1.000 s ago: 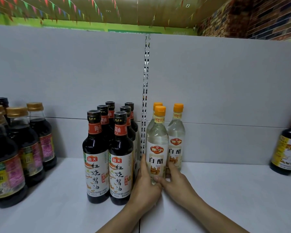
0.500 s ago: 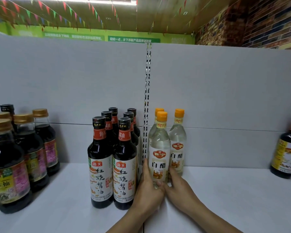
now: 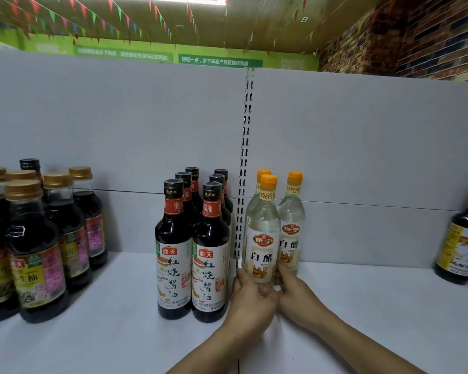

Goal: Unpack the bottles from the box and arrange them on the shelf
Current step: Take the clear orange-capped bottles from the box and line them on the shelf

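Left grip (image 3: 250, 298) and right grip (image 3: 297, 292), both bare hands, are cupping the foot of the front white vinegar bottle (image 3: 262, 238) from either side, with fingers curled close against the glass. The bottle is standing upright on the white shelf (image 3: 92, 333), just right of the slotted upright (image 3: 245, 157) and in front of two more vinegar bottles (image 3: 292, 220).

Compared with a second ago, hardly anything is shifting. The bottle is staying planted in the same spot and both hands are lingering low on it, the left fingers now curling in a little more. Only the view is lifting toward the ceiling. To my eye this bottle is already placed and is merely being squared up, and letting go looks like the next step. No box is showing.

Reading across from the left, the gold-capped dark bottles (image 3: 35, 265) are carrying 生抽 on their labels. The soy sauce bottles (image 3: 173, 252) are showing a red 海天 badge, 红烧酱油 and part of "SAUCE FOR RED COOKING". The vinegar label is reading 保宁 and 白醋, with 中华老字号 on the neck band. The print on the yellow-labelled dark bottle (image 3: 465, 238) at far right is too blurred to make out.
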Demonstrator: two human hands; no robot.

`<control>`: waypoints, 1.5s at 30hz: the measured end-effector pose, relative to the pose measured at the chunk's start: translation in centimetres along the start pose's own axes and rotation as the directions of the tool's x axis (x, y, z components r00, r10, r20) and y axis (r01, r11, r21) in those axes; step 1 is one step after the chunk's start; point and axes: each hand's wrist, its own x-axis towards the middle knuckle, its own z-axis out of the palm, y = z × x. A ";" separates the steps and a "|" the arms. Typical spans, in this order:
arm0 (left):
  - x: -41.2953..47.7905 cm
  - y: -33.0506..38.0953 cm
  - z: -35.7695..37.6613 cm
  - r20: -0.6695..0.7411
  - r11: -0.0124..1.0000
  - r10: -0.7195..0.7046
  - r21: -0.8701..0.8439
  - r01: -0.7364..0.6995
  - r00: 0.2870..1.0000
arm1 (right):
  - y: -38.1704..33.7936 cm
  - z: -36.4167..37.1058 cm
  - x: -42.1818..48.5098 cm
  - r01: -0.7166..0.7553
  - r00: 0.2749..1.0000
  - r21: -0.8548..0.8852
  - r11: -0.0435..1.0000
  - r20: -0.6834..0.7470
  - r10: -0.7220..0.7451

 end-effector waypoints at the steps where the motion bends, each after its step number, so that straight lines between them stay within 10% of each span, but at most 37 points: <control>1: -0.3 0.0 -0.1 0.003 1.000 0.011 0.004 -0.011 1.000 | 0.0 -0.1 0.0 -0.005 1.000 0.001 1.000 0.006 0.005; 17: -5.0 1.7 -0.9 -0.078 0.952 0.296 -0.058 -0.300 0.952 | -4.3 -2.1 -5.8 0.025 0.983 0.013 1.000 -0.181 -0.022; 34: -9.2 5.2 7.7 0.205 0.892 0.421 -0.270 -0.362 0.884 | -2.0 -8.8 -19.2 -0.154 0.868 -0.005 0.988 -0.479 0.133; 45: -18.3 8.4 20.4 0.488 0.847 0.525 -0.379 -0.373 0.697 | 4.0 -14.7 -35.1 -0.302 0.690 0.040 0.952 -0.680 0.248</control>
